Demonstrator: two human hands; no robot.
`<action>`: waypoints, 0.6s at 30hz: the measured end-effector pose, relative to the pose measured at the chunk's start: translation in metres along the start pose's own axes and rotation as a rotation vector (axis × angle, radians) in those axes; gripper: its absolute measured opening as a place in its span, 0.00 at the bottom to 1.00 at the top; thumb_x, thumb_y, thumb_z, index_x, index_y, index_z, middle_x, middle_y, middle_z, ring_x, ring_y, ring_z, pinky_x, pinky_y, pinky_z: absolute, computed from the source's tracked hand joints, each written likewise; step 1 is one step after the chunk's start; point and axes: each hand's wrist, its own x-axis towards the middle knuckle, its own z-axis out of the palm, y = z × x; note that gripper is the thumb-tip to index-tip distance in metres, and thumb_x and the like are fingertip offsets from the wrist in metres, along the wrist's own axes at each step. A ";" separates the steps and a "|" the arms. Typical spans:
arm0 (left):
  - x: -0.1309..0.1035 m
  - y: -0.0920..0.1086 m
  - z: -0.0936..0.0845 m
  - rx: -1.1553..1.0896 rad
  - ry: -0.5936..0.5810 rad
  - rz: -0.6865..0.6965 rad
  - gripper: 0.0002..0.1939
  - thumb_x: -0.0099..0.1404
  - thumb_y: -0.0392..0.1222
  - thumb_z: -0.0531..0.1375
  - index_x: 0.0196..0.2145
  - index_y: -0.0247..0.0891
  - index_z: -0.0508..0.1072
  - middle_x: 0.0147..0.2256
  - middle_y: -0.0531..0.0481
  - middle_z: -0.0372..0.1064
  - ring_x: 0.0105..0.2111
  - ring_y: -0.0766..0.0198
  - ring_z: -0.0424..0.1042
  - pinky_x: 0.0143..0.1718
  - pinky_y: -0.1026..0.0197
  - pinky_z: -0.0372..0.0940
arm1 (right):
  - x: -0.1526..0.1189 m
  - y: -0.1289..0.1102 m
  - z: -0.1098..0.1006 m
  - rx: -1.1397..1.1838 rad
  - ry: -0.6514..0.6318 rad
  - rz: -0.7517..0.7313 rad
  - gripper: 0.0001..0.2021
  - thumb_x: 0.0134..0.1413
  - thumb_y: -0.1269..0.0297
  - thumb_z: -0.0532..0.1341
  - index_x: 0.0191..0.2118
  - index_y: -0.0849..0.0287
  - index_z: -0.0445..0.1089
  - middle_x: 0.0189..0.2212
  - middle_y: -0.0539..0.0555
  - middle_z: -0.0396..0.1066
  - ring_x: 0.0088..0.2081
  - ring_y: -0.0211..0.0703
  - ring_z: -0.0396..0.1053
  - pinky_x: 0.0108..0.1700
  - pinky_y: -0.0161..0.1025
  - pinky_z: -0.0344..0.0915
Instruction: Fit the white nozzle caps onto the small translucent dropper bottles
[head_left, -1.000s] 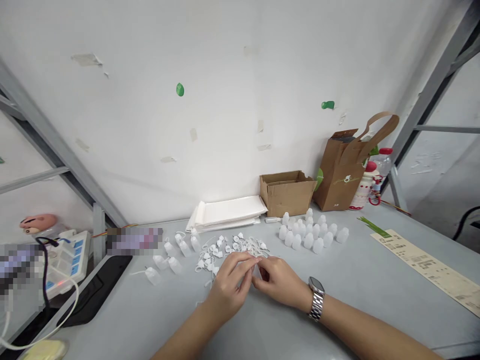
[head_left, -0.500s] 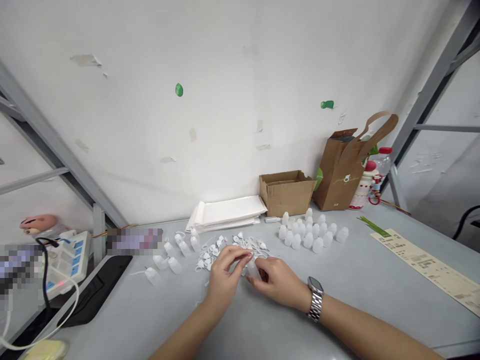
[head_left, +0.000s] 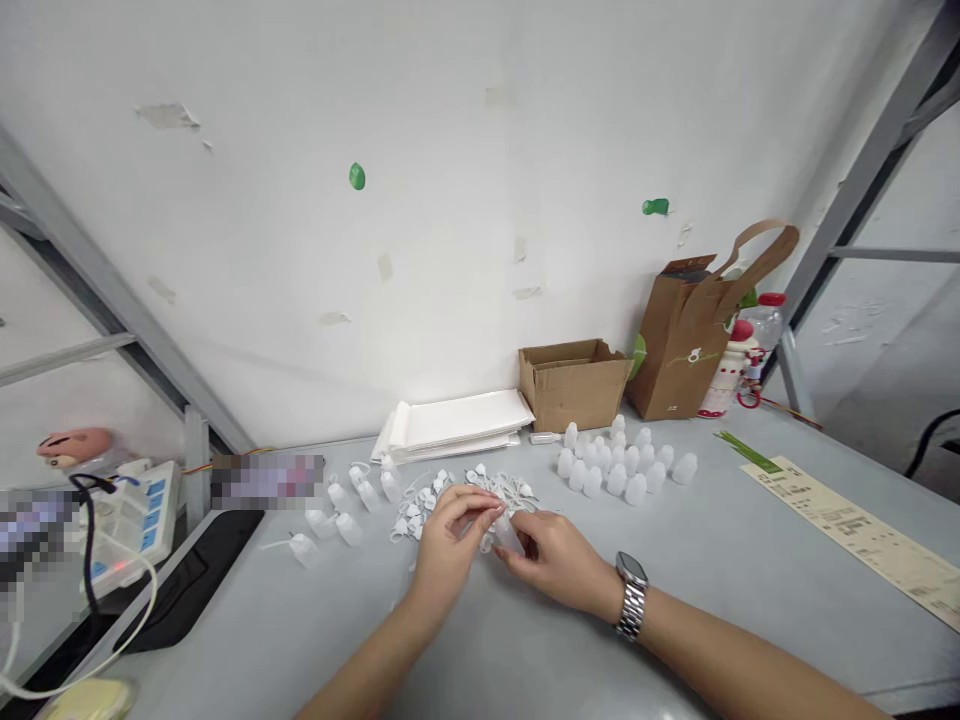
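My right hand (head_left: 559, 555) grips a small translucent plastic bottle (head_left: 510, 534), tilted, between thumb and curled fingers. At the bottle's upper end my left hand (head_left: 454, 535) is closed in a pinch; what lies between thumb and fingertip is hidden. Behind my hands spreads a pile of small white caps with thin cords (head_left: 420, 508), partly covered by my left hand. Several similar bottles with caps and cords on them (head_left: 347, 530) are grouped on the left. On the right, several small frosted bottles (head_left: 616, 480) stand close together.
Behind the pile lie white envelopes (head_left: 465, 420), a cardboard box (head_left: 577, 395) and a brown paper bag (head_left: 679, 350) against the wall. A printed paper strip (head_left: 847, 520) lies at right. At left are a black phone-like slab (head_left: 191, 580) and a power strip (head_left: 142, 520) with cables.
The hands stay almost in place, with the bottle between them still held. The view has shifted very slightly.
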 end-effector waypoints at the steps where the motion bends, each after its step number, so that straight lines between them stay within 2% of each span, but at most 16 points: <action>1: 0.000 0.000 0.000 0.006 0.007 -0.002 0.05 0.55 0.43 0.62 0.27 0.41 0.77 0.33 0.48 0.68 0.38 0.60 0.70 0.41 0.56 0.68 | 0.000 0.001 0.000 0.001 0.010 -0.006 0.12 0.51 0.62 0.57 0.22 0.57 0.55 0.18 0.47 0.62 0.21 0.35 0.58 0.25 0.31 0.51; 10: 0.002 0.001 0.000 -0.046 -0.028 -0.023 0.05 0.55 0.42 0.62 0.27 0.40 0.77 0.32 0.48 0.70 0.37 0.59 0.70 0.41 0.55 0.67 | 0.000 0.001 0.002 0.019 0.038 -0.003 0.12 0.52 0.62 0.57 0.22 0.56 0.54 0.18 0.47 0.62 0.21 0.36 0.58 0.25 0.31 0.51; 18: 0.000 0.003 0.001 -0.082 0.007 -0.007 0.03 0.53 0.39 0.63 0.27 0.40 0.77 0.33 0.48 0.68 0.39 0.60 0.70 0.42 0.57 0.67 | 0.001 0.000 0.000 0.023 0.083 0.015 0.12 0.52 0.63 0.56 0.22 0.57 0.54 0.18 0.46 0.61 0.21 0.35 0.58 0.25 0.31 0.50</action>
